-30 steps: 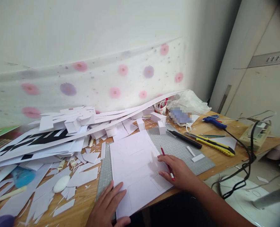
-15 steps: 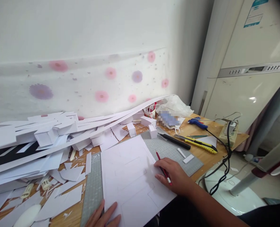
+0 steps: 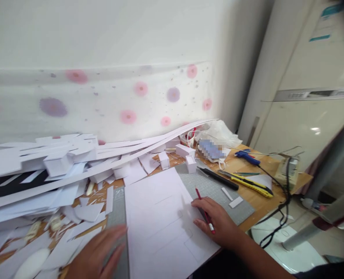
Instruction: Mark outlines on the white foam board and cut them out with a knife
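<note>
My right hand [image 3: 218, 223] is closed on a red pencil [image 3: 206, 213], whose sharpened end points up and away from me. That hand rests at the right edge of a large white sheet [image 3: 157, 221] marked with faint pencil lines. The sheet lies over a grey cutting mat [image 3: 116, 217]. My left hand [image 3: 100, 252], slightly blurred, hovers by the sheet's left edge with its fingers apart and nothing in them. Two small white strips [image 3: 235, 202] lie on the mat to the right of the pencil.
Beyond my right hand lie a yellow utility knife [image 3: 251, 184], a black-handled knife [image 3: 220, 179] and a blue glue gun [image 3: 247, 157]. White paper scraps [image 3: 89, 212] and folded pieces [image 3: 58, 164] cover the left side. A fridge [image 3: 314, 124] stands at the right.
My left hand has lifted off the sheet's lower left and moved left and up. My right hand still holds the pencil in nearly the same place. The view has shifted slightly.
</note>
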